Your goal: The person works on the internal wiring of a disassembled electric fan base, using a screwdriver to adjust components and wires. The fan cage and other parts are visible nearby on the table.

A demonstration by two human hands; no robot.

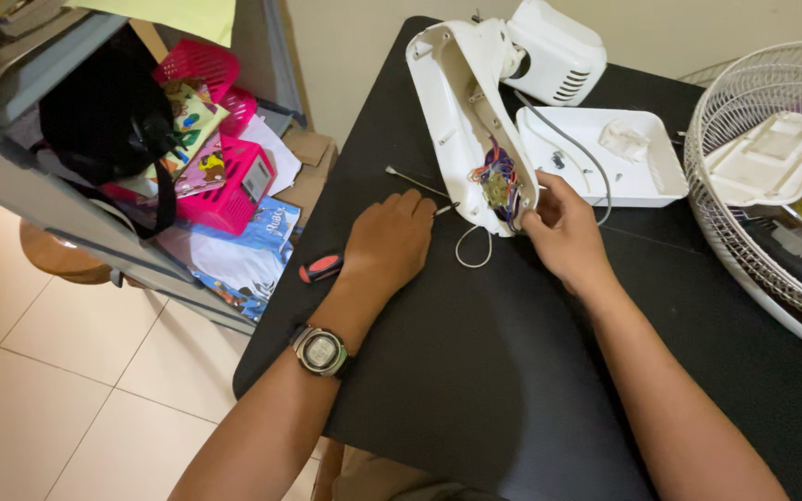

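Right hand (563,227) pinches the lower edge of the open white fan housing (466,111), fingertips at the bundle of coloured wires (498,186), likely steadying the shell so the wiring faces up. Left hand (387,246) lies flat on the black table (475,371), fingers together, holding nothing, tips next to a thin metal rod (415,181). A red-and-black screwdriver handle (320,268) lies just left of that wrist. Housing sits tilted mid-table, its motor head (554,51) at the far end. White tray (647,181) of small parts just beyond the right hand; wire fan guard (772,186) further right
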